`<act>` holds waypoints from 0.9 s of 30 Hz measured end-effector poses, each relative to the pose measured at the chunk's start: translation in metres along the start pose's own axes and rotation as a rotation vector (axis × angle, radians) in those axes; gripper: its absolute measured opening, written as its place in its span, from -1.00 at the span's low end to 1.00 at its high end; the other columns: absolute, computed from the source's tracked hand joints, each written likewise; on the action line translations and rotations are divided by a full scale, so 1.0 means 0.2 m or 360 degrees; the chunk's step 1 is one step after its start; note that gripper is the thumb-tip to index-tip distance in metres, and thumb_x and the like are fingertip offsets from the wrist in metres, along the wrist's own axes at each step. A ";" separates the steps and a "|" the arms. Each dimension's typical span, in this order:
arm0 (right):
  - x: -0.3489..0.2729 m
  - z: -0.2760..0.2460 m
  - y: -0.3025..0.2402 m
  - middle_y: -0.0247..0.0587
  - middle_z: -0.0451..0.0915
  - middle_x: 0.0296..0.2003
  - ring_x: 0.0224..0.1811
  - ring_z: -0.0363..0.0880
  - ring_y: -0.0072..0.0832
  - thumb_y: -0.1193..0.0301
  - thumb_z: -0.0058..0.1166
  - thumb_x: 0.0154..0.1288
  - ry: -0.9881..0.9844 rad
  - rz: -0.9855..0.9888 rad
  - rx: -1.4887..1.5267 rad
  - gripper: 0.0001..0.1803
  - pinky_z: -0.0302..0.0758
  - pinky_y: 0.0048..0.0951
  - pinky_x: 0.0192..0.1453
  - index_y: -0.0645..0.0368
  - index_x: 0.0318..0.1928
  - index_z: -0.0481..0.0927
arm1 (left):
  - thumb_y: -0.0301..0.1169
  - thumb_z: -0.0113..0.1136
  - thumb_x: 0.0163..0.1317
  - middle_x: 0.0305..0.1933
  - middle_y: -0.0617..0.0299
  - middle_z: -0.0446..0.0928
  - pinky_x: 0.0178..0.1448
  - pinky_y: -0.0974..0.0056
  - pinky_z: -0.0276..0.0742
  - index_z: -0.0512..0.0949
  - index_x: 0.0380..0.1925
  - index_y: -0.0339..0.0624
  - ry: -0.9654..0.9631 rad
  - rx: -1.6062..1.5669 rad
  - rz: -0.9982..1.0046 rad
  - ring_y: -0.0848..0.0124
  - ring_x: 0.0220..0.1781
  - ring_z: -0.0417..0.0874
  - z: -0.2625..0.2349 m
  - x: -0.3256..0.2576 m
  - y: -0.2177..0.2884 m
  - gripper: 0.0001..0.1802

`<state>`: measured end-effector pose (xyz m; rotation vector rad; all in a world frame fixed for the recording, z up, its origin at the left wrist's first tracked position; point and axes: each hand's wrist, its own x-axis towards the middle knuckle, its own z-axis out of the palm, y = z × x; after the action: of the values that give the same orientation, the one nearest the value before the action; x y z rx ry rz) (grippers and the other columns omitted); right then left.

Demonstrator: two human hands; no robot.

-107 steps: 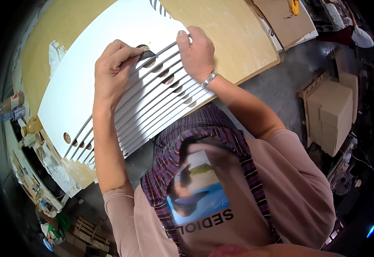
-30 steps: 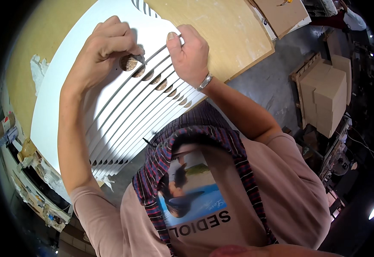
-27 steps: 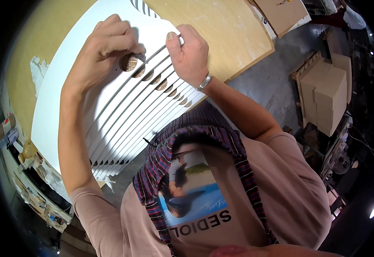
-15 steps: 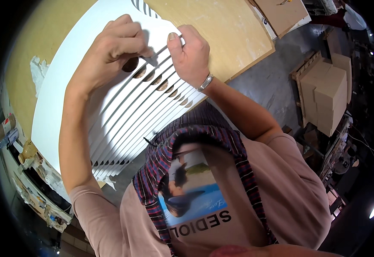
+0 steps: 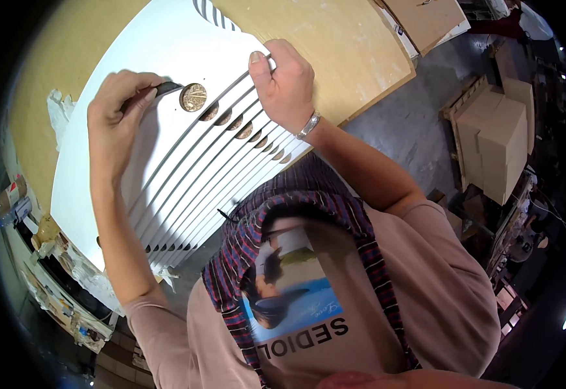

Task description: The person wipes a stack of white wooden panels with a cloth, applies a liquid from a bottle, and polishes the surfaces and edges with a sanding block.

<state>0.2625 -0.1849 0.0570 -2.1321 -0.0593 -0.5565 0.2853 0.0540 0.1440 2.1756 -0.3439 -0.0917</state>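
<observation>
A fanned stack of white panels [image 5: 166,39] lies before me, their dark edges stepped one behind another. Round holes line their far ends, and the top panel's whole hole [image 5: 193,97] shows rough brown board inside. My left hand [image 5: 117,97] pinches a small dark flat blade-like piece [image 5: 168,87] between thumb and fingers, just left of that hole. Its exact kind is unclear. At the panels' far right corner, my right hand [image 5: 286,84] is closed around the top panel's edge, thumb on top.
The panels rest on a yellowish board surface [image 5: 335,39]. Crumpled white wrapping [image 5: 59,113] sits at the left. Cardboard boxes [image 5: 497,139] stand on a pallet at the right, beyond grey floor. A cluttered shelf [image 5: 69,305] is at lower left.
My left hand has moved left and toward me with the dark piece, away from the panel edge, uncovering the round hole. The right hand keeps its grip nearly in place.
</observation>
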 end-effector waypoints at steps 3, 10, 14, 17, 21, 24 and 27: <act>0.00 0.00 -0.04 -0.04 0.57 -0.44 -0.51 0.54 -0.12 0.25 0.09 0.27 0.0007 0.0050 0.0084 -0.71 0.44 -0.17 -0.44 0.28 -0.32 0.57 | -0.67 0.21 0.17 -0.39 0.25 0.57 -0.20 0.36 0.44 0.67 -0.29 -0.29 0.0139 -0.0113 0.0037 0.49 -0.38 0.48 0.07 -0.07 0.04 -0.86; -0.01 0.00 -0.02 -0.04 0.56 -0.42 -0.50 0.52 -0.11 0.26 0.08 0.28 -0.0047 0.0058 0.0047 -0.71 0.44 -0.17 -0.41 0.29 -0.32 0.54 | -0.66 0.25 0.08 -0.48 0.21 0.52 -0.28 0.29 0.38 0.66 -0.35 -0.31 0.0028 0.0127 0.0077 0.37 -0.38 0.47 0.13 -0.08 0.13 -0.88; -0.02 0.00 -0.03 -0.04 0.55 -0.42 -0.47 0.52 -0.09 0.26 0.07 0.29 -0.0059 0.0038 0.0060 -0.72 0.44 -0.16 -0.39 0.28 -0.34 0.53 | -0.66 0.25 0.08 -0.48 0.20 0.52 -0.28 0.31 0.39 0.66 -0.35 -0.31 0.0060 0.0142 0.0129 0.38 -0.39 0.47 0.15 -0.10 0.13 -0.88; -0.02 -0.01 -0.01 -0.04 0.55 -0.38 -0.45 0.53 -0.11 0.27 0.07 0.29 -0.0119 0.0100 0.0054 -0.73 0.46 -0.18 -0.36 0.27 -0.31 0.54 | -0.67 0.25 0.10 -0.42 0.18 0.55 -0.27 0.40 0.41 0.65 -0.31 -0.33 0.0186 0.0077 0.0072 0.45 -0.37 0.52 0.05 -0.19 0.14 -0.86; 0.02 -0.02 -0.05 -0.03 0.52 -0.15 -0.21 0.54 -0.18 0.28 0.17 0.22 -0.0084 0.0135 0.0176 -0.65 0.49 -0.23 -0.16 0.25 -0.07 0.55 | -0.70 0.22 0.17 -0.30 0.16 0.61 -0.13 0.44 0.48 0.64 -0.28 -0.44 0.0677 -0.0013 0.0007 0.47 -0.24 0.58 -0.12 -0.45 0.02 -0.89; 0.08 -0.04 -0.13 -0.04 0.45 -0.02 0.03 0.45 -0.17 0.27 0.29 0.13 -0.0207 -0.0146 0.0068 -0.46 0.44 -0.23 0.07 0.25 0.09 0.49 | -0.75 0.16 0.21 -0.20 0.11 0.64 -0.04 0.44 0.53 0.65 -0.21 -0.44 0.1210 0.0081 -0.0140 0.44 -0.17 0.62 -0.30 -0.79 -0.09 -0.83; 0.08 -0.05 -0.25 0.01 0.42 0.04 0.16 0.37 -0.12 0.18 0.44 -0.02 -0.0415 -0.0135 -0.0053 -0.20 0.35 -0.20 0.25 0.29 0.19 0.42 | -0.72 0.15 0.24 -0.18 0.02 0.66 -0.05 0.42 0.62 0.61 -0.16 -0.53 0.1801 0.0028 -0.0162 0.39 -0.19 0.68 -0.44 -1.10 -0.22 -0.82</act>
<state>0.2606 -0.1648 0.1069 -2.2318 -0.2888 -0.3270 0.1011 0.2091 0.1478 1.9132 0.4128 1.0403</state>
